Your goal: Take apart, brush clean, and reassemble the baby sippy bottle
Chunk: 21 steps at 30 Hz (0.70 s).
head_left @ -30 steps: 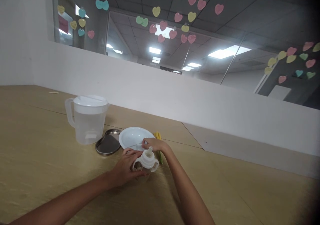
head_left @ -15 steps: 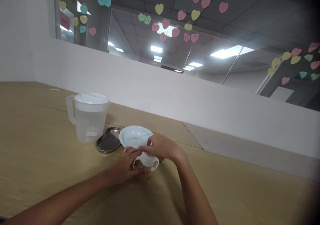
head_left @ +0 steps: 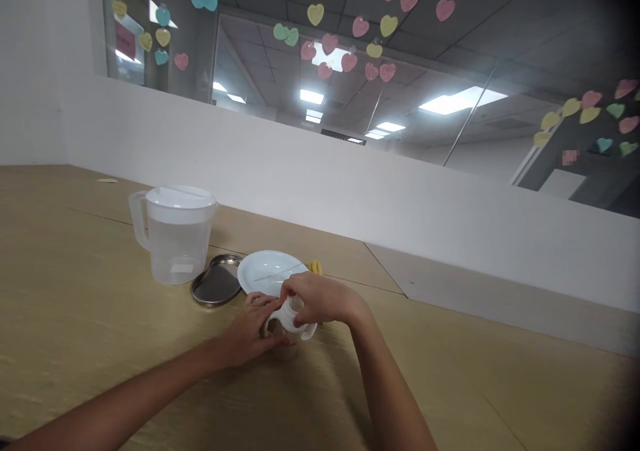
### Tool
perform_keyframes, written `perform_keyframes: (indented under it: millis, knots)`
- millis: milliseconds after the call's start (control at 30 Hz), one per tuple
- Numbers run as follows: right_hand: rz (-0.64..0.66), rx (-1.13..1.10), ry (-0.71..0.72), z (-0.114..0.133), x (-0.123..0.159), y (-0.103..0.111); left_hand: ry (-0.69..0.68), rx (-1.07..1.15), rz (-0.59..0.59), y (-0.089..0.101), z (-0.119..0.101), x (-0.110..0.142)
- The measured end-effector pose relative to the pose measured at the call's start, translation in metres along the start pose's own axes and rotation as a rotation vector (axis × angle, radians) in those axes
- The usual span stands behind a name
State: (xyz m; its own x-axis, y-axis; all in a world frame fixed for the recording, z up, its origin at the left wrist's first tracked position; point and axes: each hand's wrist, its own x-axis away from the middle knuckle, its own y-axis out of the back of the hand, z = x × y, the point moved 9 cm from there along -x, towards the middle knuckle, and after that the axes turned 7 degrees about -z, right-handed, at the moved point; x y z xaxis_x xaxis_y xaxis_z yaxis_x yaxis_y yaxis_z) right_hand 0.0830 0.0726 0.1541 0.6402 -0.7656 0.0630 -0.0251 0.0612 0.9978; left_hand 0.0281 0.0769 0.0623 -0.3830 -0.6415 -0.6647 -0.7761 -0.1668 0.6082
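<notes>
A small two-handled baby bottle [head_left: 287, 319], with a white collar and a see-through body, stands on the table in front of me. My left hand [head_left: 251, 329] is wrapped around its left side, thumb low on the body and fingers behind. From above, my right hand [head_left: 324, 297] curls thumb and fingers around the clear round top piece [head_left: 295, 302] of the bottle. Just behind my hands lies a white plate [head_left: 263, 266] with a thin clear stick-like thing across it. A yellow object [head_left: 315, 267] peeks out beyond my right hand, mostly hidden.
To the left stands a clear lidded jug [head_left: 180, 247] with a handle. A curved metal tray [head_left: 216, 285] sits between jug and plate. Behind the wooden table [head_left: 450, 371] runs a low white wall [head_left: 300, 171] below glass with heart-shaped notes.
My right hand has come down and slightly left onto the bottle's top, and its thumb now shows in front. More of the yellow object is uncovered. My left hand keeps its hold.
</notes>
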Motion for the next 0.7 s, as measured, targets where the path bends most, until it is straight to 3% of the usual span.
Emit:
perform_keyframes:
  millis: [233, 533, 700]
  knots:
    - [-0.220, -0.035, -0.204, -0.026, 0.002, 0.023, -0.036, 0.022, 0.024, 0.001, -0.007, -0.003]
    - [-0.212, -0.153, 0.040, -0.006, 0.007, 0.028, -0.043, 0.027, 0.027, 0.002, -0.008, -0.004]
    - [-0.270, -0.206, 0.111, -0.004, 0.016, 0.040, -0.044, 0.010, -0.004, 0.003, -0.008, -0.003]
